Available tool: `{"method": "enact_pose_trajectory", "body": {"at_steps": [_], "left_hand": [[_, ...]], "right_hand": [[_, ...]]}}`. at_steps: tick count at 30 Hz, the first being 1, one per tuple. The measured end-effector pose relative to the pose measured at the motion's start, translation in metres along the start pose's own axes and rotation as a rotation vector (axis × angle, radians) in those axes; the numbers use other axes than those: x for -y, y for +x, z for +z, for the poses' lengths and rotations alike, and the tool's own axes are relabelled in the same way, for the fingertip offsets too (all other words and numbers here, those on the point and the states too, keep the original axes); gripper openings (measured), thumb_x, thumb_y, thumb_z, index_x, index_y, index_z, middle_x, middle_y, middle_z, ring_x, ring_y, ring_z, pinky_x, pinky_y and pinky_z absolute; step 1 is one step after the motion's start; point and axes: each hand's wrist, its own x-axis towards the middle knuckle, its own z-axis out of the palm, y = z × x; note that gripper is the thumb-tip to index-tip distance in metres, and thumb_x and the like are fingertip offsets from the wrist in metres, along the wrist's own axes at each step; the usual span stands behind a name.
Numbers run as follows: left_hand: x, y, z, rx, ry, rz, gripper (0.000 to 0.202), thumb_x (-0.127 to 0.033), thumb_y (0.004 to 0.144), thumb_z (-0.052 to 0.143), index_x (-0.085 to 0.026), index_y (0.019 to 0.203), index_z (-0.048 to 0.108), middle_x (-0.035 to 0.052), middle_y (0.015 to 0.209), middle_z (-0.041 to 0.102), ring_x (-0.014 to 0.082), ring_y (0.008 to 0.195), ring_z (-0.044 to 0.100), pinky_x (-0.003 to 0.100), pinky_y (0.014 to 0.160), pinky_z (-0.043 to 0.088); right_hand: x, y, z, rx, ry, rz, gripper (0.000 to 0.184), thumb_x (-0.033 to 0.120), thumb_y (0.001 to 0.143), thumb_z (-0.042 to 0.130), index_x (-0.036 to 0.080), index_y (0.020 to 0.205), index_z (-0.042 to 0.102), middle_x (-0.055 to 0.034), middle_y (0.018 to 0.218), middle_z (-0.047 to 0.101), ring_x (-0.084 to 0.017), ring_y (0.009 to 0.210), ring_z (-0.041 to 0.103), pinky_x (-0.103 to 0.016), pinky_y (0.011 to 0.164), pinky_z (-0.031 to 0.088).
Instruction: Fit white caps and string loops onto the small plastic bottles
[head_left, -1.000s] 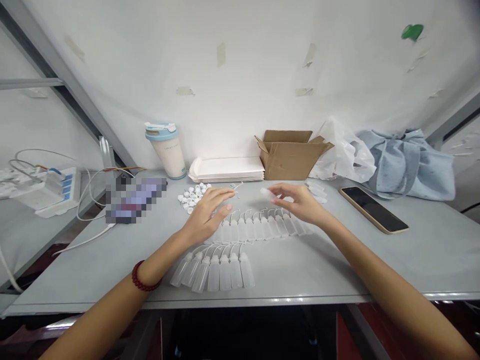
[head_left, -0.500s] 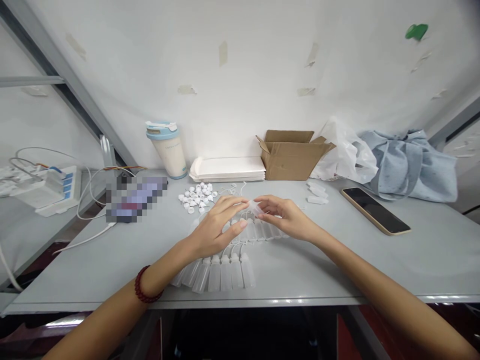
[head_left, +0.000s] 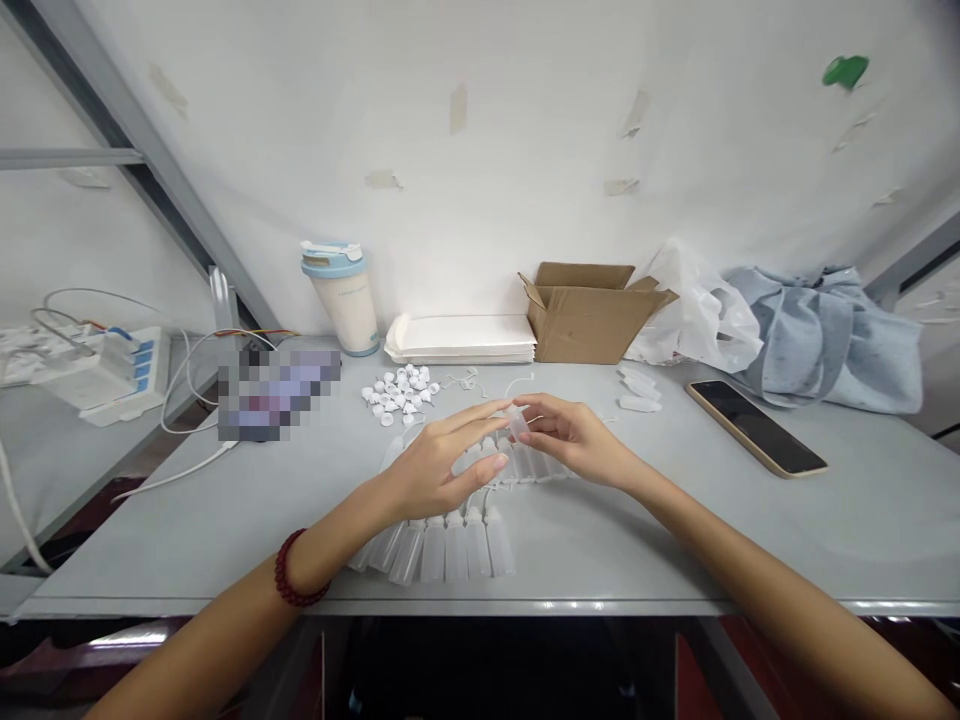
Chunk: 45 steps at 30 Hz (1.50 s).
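Note:
My right hand (head_left: 571,437) pinches a small translucent plastic bottle (head_left: 517,424) between thumb and fingers, above the middle of the table. A thin white cord rises from behind its top. My left hand (head_left: 442,462) reaches in from the other side, fingers stretched out and thumb apart. Its fingertips are at the bottle's top; whether they press on it I cannot tell. Under the hands lie rows of similar capped bottles (head_left: 456,550) with white cords, partly hidden by my left hand. A pile of white caps (head_left: 397,392) lies behind my left hand.
Several loose bottles (head_left: 639,403) lie right of my right hand. Along the wall stand a tumbler (head_left: 346,305), stacked white packets (head_left: 465,340), an open cardboard box (head_left: 581,322), a plastic bag (head_left: 694,320) and a blue cloth bag (head_left: 817,340). Phones lie at both sides, one phone (head_left: 756,428) at right.
The bottle in my right hand now stands more upright, and the cord behind it shows more. The whole view has shifted slightly; both hands stay close together.

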Motion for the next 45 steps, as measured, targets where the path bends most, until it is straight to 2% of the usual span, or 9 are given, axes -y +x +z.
{"method": "enact_pose_trajectory", "body": {"at_steps": [8, 15, 20, 24, 29, 33, 39, 42, 45], "left_hand": [[-0.003, -0.002, 0.000, 0.020, 0.049, 0.076, 0.036, -0.028, 0.091, 0.049, -0.018, 0.125, 0.055, 0.0139, 0.139, 0.049, 0.0242, 0.125, 0.050, 0.041, 0.101, 0.047], [-0.001, 0.003, 0.004, -0.206, 0.189, 0.106, 0.035, -0.023, 0.086, 0.059, -0.018, 0.121, 0.054, 0.0136, 0.116, 0.061, 0.0251, 0.108, 0.057, 0.042, 0.090, 0.051], [-0.001, 0.003, 0.006, -0.145, 0.331, 0.186, 0.046, -0.030, 0.081, 0.067, -0.013, 0.121, 0.050, 0.0158, 0.116, 0.058, 0.0279, 0.108, 0.051, 0.047, 0.092, 0.047], [-0.004, 0.003, 0.008, -0.181, 0.384, 0.193, 0.042, -0.026, 0.082, 0.066, -0.012, 0.118, 0.051, 0.0153, 0.114, 0.060, 0.0279, 0.107, 0.050, 0.046, 0.091, 0.048], [-0.010, 0.003, 0.010, -0.193, 0.373, 0.199, 0.039, -0.021, 0.081, 0.066, -0.012, 0.116, 0.051, 0.0145, 0.110, 0.061, 0.0271, 0.103, 0.050, 0.044, 0.088, 0.049], [-0.015, 0.003, 0.011, -0.173, 0.350, 0.208, 0.036, -0.019, 0.079, 0.066, -0.011, 0.112, 0.052, 0.0146, 0.108, 0.061, 0.0264, 0.100, 0.050, 0.043, 0.085, 0.049], [-0.022, 0.004, 0.011, -0.190, 0.306, 0.191, 0.034, -0.014, 0.075, 0.068, -0.009, 0.106, 0.054, 0.0148, 0.102, 0.062, 0.0251, 0.096, 0.050, 0.041, 0.084, 0.048], [-0.028, 0.002, 0.011, -0.132, 0.232, 0.189, 0.036, -0.020, 0.076, 0.068, -0.009, 0.107, 0.053, 0.0147, 0.102, 0.060, 0.0248, 0.096, 0.050, 0.041, 0.084, 0.046], [-0.035, 0.000, 0.010, 0.024, 0.135, 0.182, 0.035, -0.027, 0.078, 0.066, -0.009, 0.105, 0.054, 0.0126, 0.099, 0.060, 0.0235, 0.095, 0.049, 0.038, 0.085, 0.046]], "right_hand": [[0.000, 0.001, 0.001, -0.057, 0.146, 0.049, 0.041, 0.033, 0.079, 0.064, 0.019, 0.116, 0.052, -0.0068, 0.097, 0.064, -0.022, 0.087, 0.068, -0.040, 0.081, 0.052], [0.009, -0.002, 0.006, -0.004, 0.237, 0.082, 0.031, 0.032, 0.079, 0.065, 0.018, 0.105, 0.055, -0.0063, 0.094, 0.066, -0.022, 0.085, 0.069, -0.038, 0.078, 0.052], [0.017, -0.007, 0.013, 0.004, 0.285, 0.122, 0.027, 0.030, 0.079, 0.065, 0.018, 0.101, 0.054, -0.0051, 0.093, 0.066, -0.021, 0.083, 0.069, -0.034, 0.073, 0.053], [0.022, -0.009, 0.014, -0.014, 0.278, 0.151, 0.026, 0.028, 0.079, 0.066, 0.018, 0.099, 0.053, -0.0043, 0.090, 0.066, -0.019, 0.080, 0.068, -0.033, 0.071, 0.052], [0.025, -0.010, 0.009, 0.001, 0.237, 0.192, 0.023, 0.027, 0.077, 0.068, 0.017, 0.091, 0.054, -0.0019, 0.084, 0.065, -0.015, 0.073, 0.066, -0.027, 0.063, 0.049], [0.025, -0.012, 0.008, 0.036, 0.286, 0.232, 0.025, 0.032, 0.075, 0.071, 0.017, 0.086, 0.053, -0.0008, 0.079, 0.063, -0.014, 0.068, 0.063, -0.031, 0.066, 0.053], [0.026, -0.015, 0.010, 0.057, 0.262, 0.184, 0.025, 0.035, 0.077, 0.069, 0.017, 0.085, 0.054, -0.0006, 0.075, 0.064, -0.014, 0.068, 0.063, -0.029, 0.066, 0.052], [0.030, -0.016, 0.001, 0.145, 0.168, 0.183, 0.023, 0.036, 0.078, 0.068, 0.016, 0.081, 0.058, -0.0001, 0.069, 0.063, -0.013, 0.063, 0.062, -0.027, 0.062, 0.051], [0.034, -0.018, -0.010, 0.372, 0.091, 0.234, 0.024, 0.038, 0.081, 0.064, 0.014, 0.079, 0.062, -0.0015, 0.067, 0.065, -0.013, 0.061, 0.063, -0.025, 0.061, 0.051]]}}
